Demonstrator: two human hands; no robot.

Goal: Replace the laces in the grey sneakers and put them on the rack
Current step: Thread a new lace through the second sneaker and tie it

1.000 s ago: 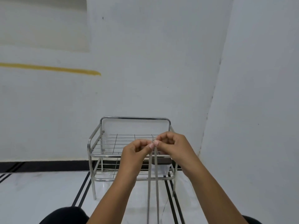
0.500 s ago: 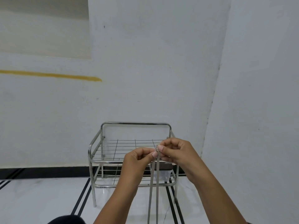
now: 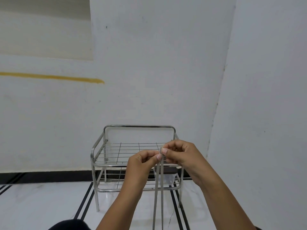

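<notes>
I hold a grey shoelace up in front of me, its two strands hanging straight down out of the bottom of the frame. My left hand pinches one end between thumb and fingers. My right hand pinches the other end right beside it, the fingertips of both hands almost touching. Behind my hands stands a two-tier steel wire shoe rack against the white wall. The grey sneakers are out of view.
On the rack's lower shelf sits a small pale container with a dark lid, partly hidden by my hands. The floor is white marble with black stripes. A wall corner rises on the right. A dark knee shows at the bottom edge.
My view has tilted up a little, so rack and hands sit lower in frame. Both hands have kept their pinch on the lace ends, close together.
</notes>
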